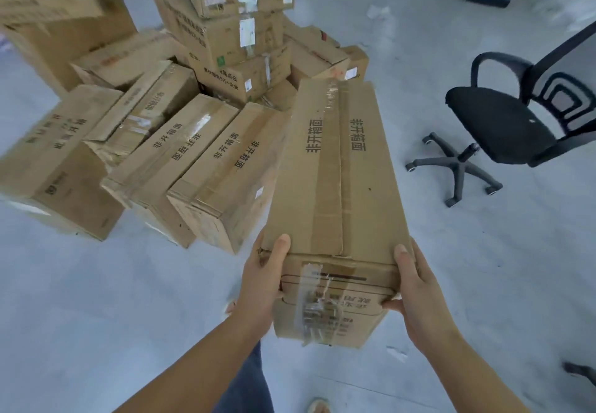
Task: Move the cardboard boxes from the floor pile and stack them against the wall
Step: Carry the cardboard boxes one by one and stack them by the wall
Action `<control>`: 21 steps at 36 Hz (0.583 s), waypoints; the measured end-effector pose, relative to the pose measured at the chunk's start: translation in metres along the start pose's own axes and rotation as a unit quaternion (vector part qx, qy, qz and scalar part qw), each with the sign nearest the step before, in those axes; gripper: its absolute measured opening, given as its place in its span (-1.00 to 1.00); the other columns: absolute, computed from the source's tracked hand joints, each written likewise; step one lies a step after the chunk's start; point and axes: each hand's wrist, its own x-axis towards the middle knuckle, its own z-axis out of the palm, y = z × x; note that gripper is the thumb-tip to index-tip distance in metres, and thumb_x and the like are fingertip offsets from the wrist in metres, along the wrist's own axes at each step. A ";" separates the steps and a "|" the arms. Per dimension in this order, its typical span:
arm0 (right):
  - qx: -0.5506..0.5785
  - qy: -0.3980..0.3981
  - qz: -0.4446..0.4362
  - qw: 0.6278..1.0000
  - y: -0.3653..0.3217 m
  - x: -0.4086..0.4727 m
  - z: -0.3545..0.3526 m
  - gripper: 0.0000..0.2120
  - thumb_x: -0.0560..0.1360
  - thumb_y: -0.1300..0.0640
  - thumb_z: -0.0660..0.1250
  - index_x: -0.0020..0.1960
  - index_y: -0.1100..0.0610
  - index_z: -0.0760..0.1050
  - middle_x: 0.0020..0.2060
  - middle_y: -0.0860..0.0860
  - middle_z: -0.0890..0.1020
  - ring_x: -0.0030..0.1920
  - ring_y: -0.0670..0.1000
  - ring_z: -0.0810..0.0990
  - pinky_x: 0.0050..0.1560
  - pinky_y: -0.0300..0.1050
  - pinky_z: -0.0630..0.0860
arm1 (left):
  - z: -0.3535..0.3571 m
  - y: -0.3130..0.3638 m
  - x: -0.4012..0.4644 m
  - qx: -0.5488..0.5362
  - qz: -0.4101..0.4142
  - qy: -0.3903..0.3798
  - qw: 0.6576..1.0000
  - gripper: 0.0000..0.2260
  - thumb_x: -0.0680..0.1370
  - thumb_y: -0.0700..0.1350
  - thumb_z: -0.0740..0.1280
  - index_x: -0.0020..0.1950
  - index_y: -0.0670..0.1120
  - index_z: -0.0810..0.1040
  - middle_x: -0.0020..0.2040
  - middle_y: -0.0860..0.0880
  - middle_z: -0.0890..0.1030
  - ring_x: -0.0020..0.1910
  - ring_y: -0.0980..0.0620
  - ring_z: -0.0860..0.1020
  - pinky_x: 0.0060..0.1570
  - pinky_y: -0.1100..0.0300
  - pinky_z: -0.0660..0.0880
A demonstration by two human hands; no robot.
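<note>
With the left hand (263, 279) and right hand (419, 290) clamped only around its near end, the long cardboard box (332, 193) could dip forward into the pile (180, 161) beyond.

Through the head camera I saw two bare forearms, with no sleeve, watch, band or glove on either one. The left hand (263, 279) and the right hand (416, 287) both wore nothing: I could pick out no rings, and the thumbnails looked short and unpainted. Lower in the view there was a strip of blue-grey trouser fabric (245, 387) over one leg. Near the bottom edge I made out the toe end of a foot in a light open sandal (319, 406), though it was too blurred for detail.
</note>
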 end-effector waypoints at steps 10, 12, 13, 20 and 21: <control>-0.015 -0.059 -0.051 0.997 0.004 -0.081 -0.058 -0.76 0.63 -0.06 0.09 0.20 -0.34 0.39 -0.11 -0.38 0.61 -0.05 -0.21 0.58 0.00 0.08 0.54 | 0.007 -0.045 -0.111 -0.080 0.034 0.033 0.996 -0.85 0.58 0.04 0.26 0.14 0.18 0.46 -0.05 0.15 0.63 -0.09 0.18 0.59 0.01 -0.02 0.58; -0.025 -0.069 -0.063 0.995 0.005 -0.093 -0.062 -0.75 0.62 -0.07 0.10 0.22 -0.36 0.39 -0.08 -0.40 0.60 -0.01 -0.22 0.57 0.01 0.06 0.55 | 0.002 -0.051 -0.128 -0.094 0.045 0.035 0.994 -0.84 0.58 0.04 0.25 0.15 0.18 0.46 -0.08 0.19 0.64 -0.17 0.26 0.60 -0.05 0.05 0.58; -0.030 -0.074 -0.070 0.994 0.005 -0.100 -0.063 -0.75 0.62 -0.08 0.10 0.21 -0.37 0.38 -0.08 -0.41 0.59 0.00 -0.23 0.56 -0.01 0.04 0.55 | -0.002 -0.055 -0.136 -0.102 0.050 0.039 0.993 -0.81 0.58 0.03 0.26 0.19 0.17 0.46 -0.09 0.21 0.64 -0.19 0.28 0.61 -0.06 0.05 0.58; -0.062 -0.117 -0.098 0.986 0.011 -0.152 -0.051 -0.65 0.60 -0.14 0.11 0.38 -0.30 0.31 0.24 -0.18 0.52 0.19 -0.06 0.53 -0.03 -0.03 0.48 | -0.041 -0.075 -0.189 -0.154 0.071 0.069 0.983 -0.86 0.58 0.02 0.25 0.14 0.13 0.48 -0.25 0.29 0.65 -0.25 0.33 0.60 0.04 -0.04 0.56; -0.066 -0.124 -0.102 0.985 0.013 -0.161 -0.047 -0.65 0.60 -0.14 0.11 0.38 -0.31 0.31 0.27 -0.17 0.51 0.21 -0.04 0.52 0.00 -0.02 0.48 | -0.050 -0.079 -0.197 -0.158 0.077 0.073 0.982 -0.87 0.58 0.02 0.25 0.13 0.13 0.48 -0.27 0.32 0.64 -0.27 0.35 0.60 0.05 -0.04 0.56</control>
